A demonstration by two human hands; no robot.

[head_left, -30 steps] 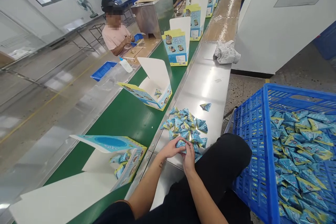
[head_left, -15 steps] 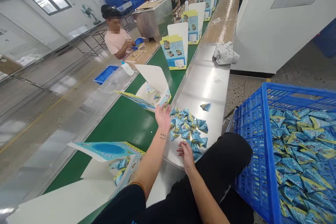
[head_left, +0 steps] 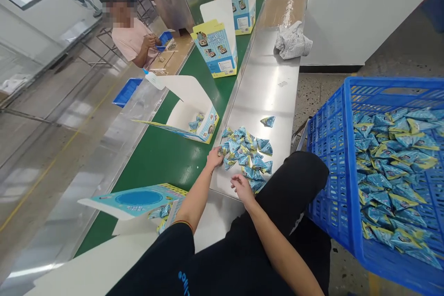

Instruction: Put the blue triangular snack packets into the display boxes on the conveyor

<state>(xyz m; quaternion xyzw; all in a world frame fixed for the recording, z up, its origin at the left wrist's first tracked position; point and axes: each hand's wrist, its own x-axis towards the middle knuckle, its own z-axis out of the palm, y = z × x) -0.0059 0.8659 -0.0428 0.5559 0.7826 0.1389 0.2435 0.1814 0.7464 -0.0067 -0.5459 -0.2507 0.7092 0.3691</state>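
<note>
A pile of small blue triangular packets [head_left: 248, 155] lies on the steel shelf [head_left: 270, 88] beside the green conveyor belt [head_left: 166, 157]. My left hand [head_left: 214, 157] rests at the pile's left edge, fingers curled onto a packet. At the pile's near edge my right hand [head_left: 242, 188] touches the packets with bent fingers. Just beyond my left hand an open display box [head_left: 185, 111] lies tipped on the belt with a few packets inside. One loose packet [head_left: 268, 121] sits apart, farther along the shelf.
A blue crate [head_left: 350, 203] full of packets stands at my right. Another open box [head_left: 138, 199] with packets lies on the belt near me. Upright boxes [head_left: 217, 48] ride farther along. A striped cloth [head_left: 292, 41] lies on the shelf. A person in pink [head_left: 132, 41] works across the belt.
My left hand, which had reached out toward the open box, has come back down to the pile's left edge. The view has tilted downward. My right hand stays at the pile.
</note>
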